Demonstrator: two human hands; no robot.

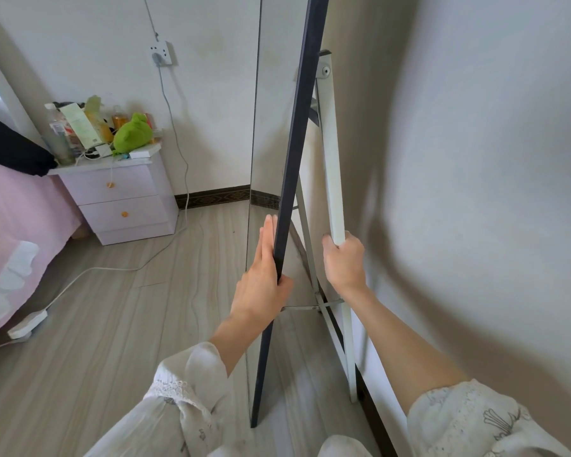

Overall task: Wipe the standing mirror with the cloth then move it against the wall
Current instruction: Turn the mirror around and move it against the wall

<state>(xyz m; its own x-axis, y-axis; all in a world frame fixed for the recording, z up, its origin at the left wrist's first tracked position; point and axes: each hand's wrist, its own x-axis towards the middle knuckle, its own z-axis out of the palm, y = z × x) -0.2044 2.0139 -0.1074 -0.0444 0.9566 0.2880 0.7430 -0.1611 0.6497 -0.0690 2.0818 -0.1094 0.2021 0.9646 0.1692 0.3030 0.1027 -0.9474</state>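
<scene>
The tall standing mirror with the dark frame (289, 179) stands edge-on to the camera, close to the plain white wall (475, 159) on the right, its white metal support leg (331, 150) opened out behind it toward that wall. No cloth is in view; judging by that, the wiping is probably done and this is the move step.

The left hand (261, 285) holds the dark frame edge: fingers (267, 235) laid straight along the glass side, thumb hooked round the back of the frame. The right hand (345, 258) has its fingers curled fully round the white leg, gripping it.

Risks from here, as judgement:
- The left grip is mostly flat fingers on glass, so it may slip and smear the cleaned surface.
- Folding the leg with the right hand puts fingers near the thin cross brace (314, 306) and hinge, a pinch point.
- The foot of the frame on the pale wood-look floor (112, 324) could skid out if the mirror leans too steeply on the wall.
- The white cable (106, 268) trailing from the lilac two-drawer nightstand (126, 199) lies well left of the mirror: a trip hazard only if the person steps back that way.
</scene>
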